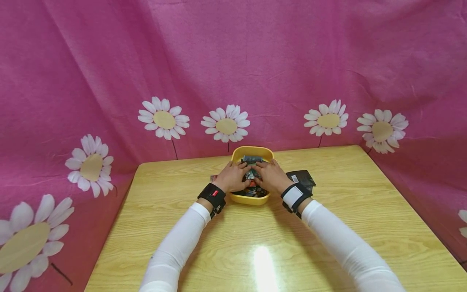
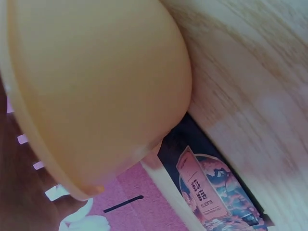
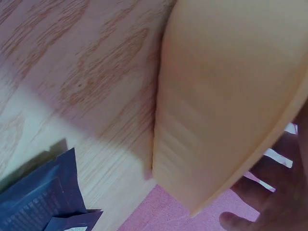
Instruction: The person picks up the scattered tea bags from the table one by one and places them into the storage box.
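Note:
A yellow plastic basket [image 1: 249, 200] stands near the back of the table, filled with dark and coloured packets [image 1: 252, 159]. My left hand [image 1: 232, 178] reaches over its left rim, fingers spread across the packets. From the other side my right hand [image 1: 273, 177] lies over the right rim with its fingers spread on the same contents. The two hands' fingertips come close together in the middle. Both wrist views mostly show the basket's outer wall [image 2: 106, 86], and in the right wrist view the right fingers [image 3: 255, 192] extend above the rim. What lies under the palms is hidden.
Black packets [image 1: 303, 178] lie on the wooden table [image 1: 233, 251] right of the basket. Left of it, partly hidden by the left hand, lies a dark packet with a pink printed label [image 2: 204, 187]. A pink curtain with daisies [image 1: 277, 81] hangs behind the table.

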### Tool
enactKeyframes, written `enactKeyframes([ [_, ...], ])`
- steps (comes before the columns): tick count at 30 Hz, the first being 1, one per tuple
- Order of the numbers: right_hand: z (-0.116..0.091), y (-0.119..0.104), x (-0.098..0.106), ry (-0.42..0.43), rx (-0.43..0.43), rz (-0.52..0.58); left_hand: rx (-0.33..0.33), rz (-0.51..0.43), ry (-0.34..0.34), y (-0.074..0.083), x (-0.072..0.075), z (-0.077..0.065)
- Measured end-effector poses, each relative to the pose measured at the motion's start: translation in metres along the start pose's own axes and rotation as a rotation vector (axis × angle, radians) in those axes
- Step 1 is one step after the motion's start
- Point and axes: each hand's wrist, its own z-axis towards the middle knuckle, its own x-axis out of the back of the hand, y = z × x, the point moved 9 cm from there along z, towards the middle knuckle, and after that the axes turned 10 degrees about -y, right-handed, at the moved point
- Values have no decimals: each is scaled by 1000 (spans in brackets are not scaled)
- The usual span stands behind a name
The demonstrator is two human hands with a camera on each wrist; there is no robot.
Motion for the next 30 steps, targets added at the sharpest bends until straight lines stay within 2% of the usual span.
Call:
enactKeyframes([
  [2, -4, 3, 3, -20, -16, 29, 7, -31, -4, 1, 2, -1],
  [6, -18, 9, 15, -28, -42, 74, -13, -78, 44, 12, 16, -5],
  [11, -42, 22, 35, 19, -32, 105, -80, -92, 123, 38, 43, -8],
  [13, -54, 28, 43, 41, -20, 110, -99, -89, 121, 51, 52, -6],
  [16, -70, 41, 49, 54, -22, 119, -109, -67, 81, 71, 60, 2],
  [20, -88, 67, 47, 26, -59, 129, -108, -44, -8, 101, 62, 23],
  [23, -97, 87, 35, -22, -90, 142, -111, -22, -62, 124, 57, 41],
  [27, -106, 110, 13, -80, -128, 176, -103, -5, -106, 146, 41, 68],
  [30, -111, 123, -6, -106, -136, 215, -50, -30, -141, 152, 25, 82],
])
